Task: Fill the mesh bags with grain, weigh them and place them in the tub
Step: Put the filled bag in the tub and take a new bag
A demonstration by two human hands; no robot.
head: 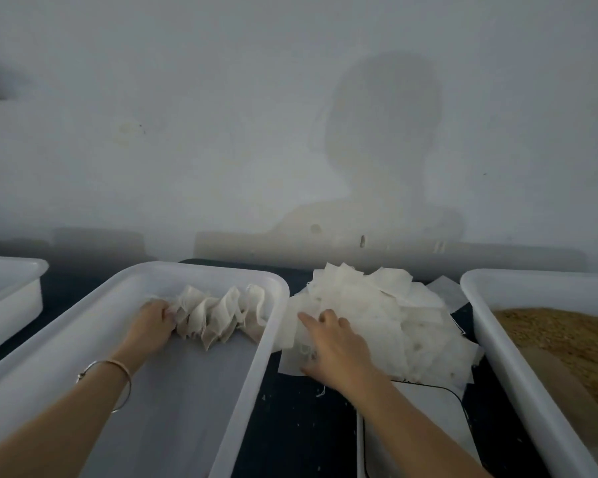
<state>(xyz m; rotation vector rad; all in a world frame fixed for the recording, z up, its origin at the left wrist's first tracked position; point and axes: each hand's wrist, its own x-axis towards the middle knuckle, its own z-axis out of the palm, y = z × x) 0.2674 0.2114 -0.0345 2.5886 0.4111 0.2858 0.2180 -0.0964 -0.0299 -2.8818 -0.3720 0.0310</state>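
A white tub (194, 381) in the middle holds a row of filled mesh bags (221, 313) at its far end. My left hand (152, 322) is inside the tub, its curled fingers at the left end of that row; whether they hold a bag is hidden. A heap of flat empty mesh bags (387, 315) lies on the dark table to the right of the tub. My right hand (332, 346) rests on the heap with fingers spread. A white tub of brown grain (567, 339) stands at the right. A white scale (428, 419) lies under my right forearm.
Another white tub (7, 291) stands at the far left. A pale wall rises directly behind the dark table (297, 426). A bangle (114, 374) circles my left wrist.
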